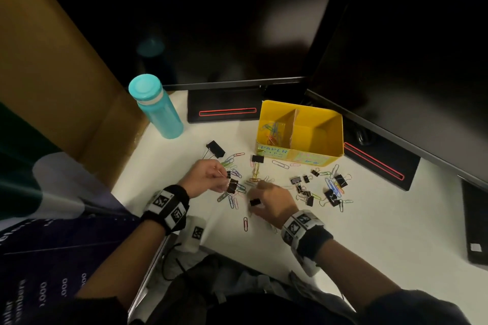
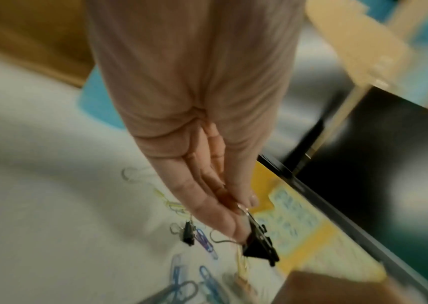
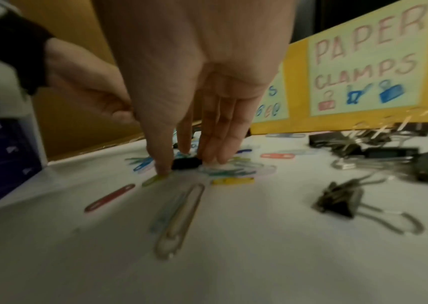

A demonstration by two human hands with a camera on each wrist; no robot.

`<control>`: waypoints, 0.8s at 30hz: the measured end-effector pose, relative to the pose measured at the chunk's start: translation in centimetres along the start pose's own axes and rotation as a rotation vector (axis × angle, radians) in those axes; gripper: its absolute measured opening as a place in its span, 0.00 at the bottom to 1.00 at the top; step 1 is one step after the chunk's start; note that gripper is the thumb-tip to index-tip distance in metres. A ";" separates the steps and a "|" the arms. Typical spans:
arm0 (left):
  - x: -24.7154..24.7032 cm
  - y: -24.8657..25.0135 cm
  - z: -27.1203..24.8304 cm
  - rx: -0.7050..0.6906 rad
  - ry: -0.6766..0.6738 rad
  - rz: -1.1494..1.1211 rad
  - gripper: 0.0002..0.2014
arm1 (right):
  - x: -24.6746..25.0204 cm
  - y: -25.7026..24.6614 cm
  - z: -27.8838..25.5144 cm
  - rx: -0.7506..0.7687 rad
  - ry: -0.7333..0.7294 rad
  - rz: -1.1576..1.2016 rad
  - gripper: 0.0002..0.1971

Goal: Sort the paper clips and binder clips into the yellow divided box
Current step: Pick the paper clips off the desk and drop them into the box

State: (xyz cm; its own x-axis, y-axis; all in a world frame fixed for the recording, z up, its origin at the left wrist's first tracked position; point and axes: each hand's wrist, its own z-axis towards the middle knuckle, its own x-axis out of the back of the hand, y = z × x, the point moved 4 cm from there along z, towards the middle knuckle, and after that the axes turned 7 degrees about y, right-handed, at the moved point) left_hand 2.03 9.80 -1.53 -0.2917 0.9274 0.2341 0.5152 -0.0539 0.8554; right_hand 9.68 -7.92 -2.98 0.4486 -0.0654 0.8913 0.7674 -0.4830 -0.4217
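Note:
The yellow divided box (image 1: 338, 137) stands at the back of the white desk, with several coloured paper clips (image 1: 272, 130) in its left compartment. Its labels read PAPER CLIPS and PAPER CLAMPS (image 3: 363, 61). My left hand (image 1: 227, 179) pinches the wire handle of a black binder clip (image 1: 232, 186), which hangs from the fingertips (image 2: 238, 228) just above the desk. My right hand (image 1: 257, 202) reaches down and pinches a small black binder clip (image 3: 185, 163) lying on the desk between thumb and fingers. Loose paper clips (image 1: 235, 166) and binder clips (image 1: 309, 190) lie scattered around both hands.
A teal bottle (image 1: 155, 105) stands at the back left beside a brown cardboard wall (image 1: 52, 60). Two dark monitors (image 1: 224, 21) (image 1: 409, 47) on black stands (image 1: 224, 111) close off the back. A large black binder clip (image 1: 216, 149) lies left of the box.

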 end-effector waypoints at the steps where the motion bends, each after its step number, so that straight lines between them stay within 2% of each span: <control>1: 0.1 -0.2 0.1 0.049 0.025 -0.093 0.05 | -0.3 -0.1 0.1 -0.007 -0.027 -0.002 0.11; 6: -0.1 -2.6 0.3 0.256 0.086 -0.424 0.07 | 0.4 1.9 -0.6 -0.074 0.052 0.128 0.06; 9: 0.4 -3.7 0.4 0.311 0.201 -0.531 0.07 | 0.8 3.3 -1.6 -0.123 0.024 0.102 0.13; 12: 1.6 -4.3 0.4 0.328 0.357 -0.542 0.07 | 0.7 3.4 -2.1 -0.115 0.025 0.008 0.19; 14: 2.4 -4.5 0.3 0.321 0.461 -0.430 0.06 | 0.4 3.0 -1.9 -0.126 0.053 -0.030 0.22; 17: 2.6 -4.3 0.3 0.265 0.506 -0.116 0.01 | 0.2 1.8 -1.1 -0.112 0.054 -0.072 0.17; 21: 2.1 -1.9 -0.9 0.059 0.694 0.443 0.11 | 0.2 1.2 -0.4 -0.086 0.007 -0.103 0.10; 22: 1.5 -1.0 -1.4 0.004 0.672 0.502 0.13 | 0.4 1.3 -0.5 -0.083 0.016 -0.098 0.09; 24: -0.4 -0.2 -2.1 -0.021 0.438 0.616 0.20 | 1.1 2.0 -1.1 -0.102 0.053 -0.065 0.07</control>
State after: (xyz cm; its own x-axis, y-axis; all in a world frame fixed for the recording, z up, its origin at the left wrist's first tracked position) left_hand 0.33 8.64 -0.83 -0.2517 0.4951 0.8316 0.6746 -0.5263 0.5176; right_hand 11.22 -9.95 -2.65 0.3724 -0.0758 0.9250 0.7426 -0.5735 -0.3460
